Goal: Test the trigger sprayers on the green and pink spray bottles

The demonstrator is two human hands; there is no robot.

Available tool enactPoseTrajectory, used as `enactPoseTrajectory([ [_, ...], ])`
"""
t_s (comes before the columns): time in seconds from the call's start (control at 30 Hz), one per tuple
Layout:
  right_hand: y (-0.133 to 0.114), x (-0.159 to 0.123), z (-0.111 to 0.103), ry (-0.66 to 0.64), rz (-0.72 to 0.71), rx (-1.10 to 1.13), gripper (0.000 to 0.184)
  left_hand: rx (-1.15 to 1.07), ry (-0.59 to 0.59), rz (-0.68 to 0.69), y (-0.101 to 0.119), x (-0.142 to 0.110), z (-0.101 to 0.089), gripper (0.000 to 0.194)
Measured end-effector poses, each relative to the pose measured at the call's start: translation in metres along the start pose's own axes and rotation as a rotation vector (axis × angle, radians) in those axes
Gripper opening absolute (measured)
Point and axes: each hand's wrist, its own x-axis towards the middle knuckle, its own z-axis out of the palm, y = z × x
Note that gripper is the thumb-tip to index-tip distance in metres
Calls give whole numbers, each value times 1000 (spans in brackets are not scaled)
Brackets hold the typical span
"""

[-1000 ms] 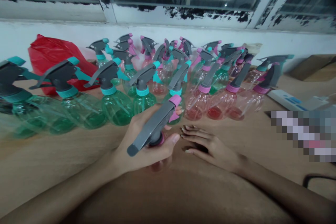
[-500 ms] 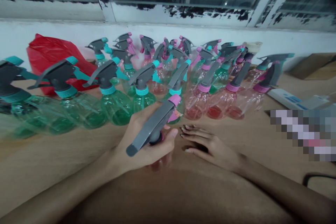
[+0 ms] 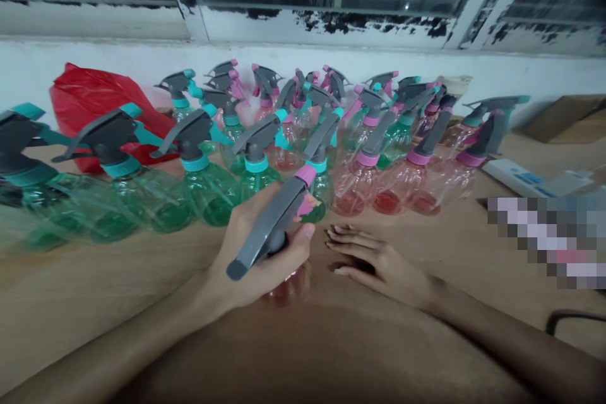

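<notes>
My left hand (image 3: 250, 252) is wrapped round the neck of a pink spray bottle (image 3: 286, 285) near the table's front edge. The bottle's grey trigger head with a pink nozzle rises above my fingers, its nozzle pointing away to the upper right. My palm and thumb hide the collar and most of the trigger. My right hand (image 3: 374, 259) rests on the wooden table (image 3: 379, 341) just to the right, fingers stretched out and holding nothing. Just beyond my hands stands a row of spray bottles, with green ones (image 3: 215, 192) on the left and pink ones (image 3: 350, 189) on the right.
More green and pink spray bottles crowd behind the front row, up to the white wall. A red plastic bag (image 3: 95, 101) lies at the back left. To the right are a white power strip (image 3: 514, 178), a cardboard box (image 3: 565, 120), a blurred-out patch and a black cable (image 3: 568, 315).
My left hand and the spray head have tilted and shifted slightly left, showing more of the bottle below. My right hand has stayed in place.
</notes>
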Motion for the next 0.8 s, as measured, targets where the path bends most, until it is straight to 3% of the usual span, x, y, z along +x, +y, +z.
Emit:
enactPoseTrajectory([
  [0.17, -2, 0, -1, -3, 11, 2, 40, -14, -28, -53, 0, -4, 0, 28],
  [0.5, -1, 0, 0, -10, 17, -5, 41, -29, -9, -88, 1, -4, 3, 9],
  [0.8, -2, 0, 0, -1, 15, 9, 40, -64, -8, -70, 2, -5, 3, 20],
])
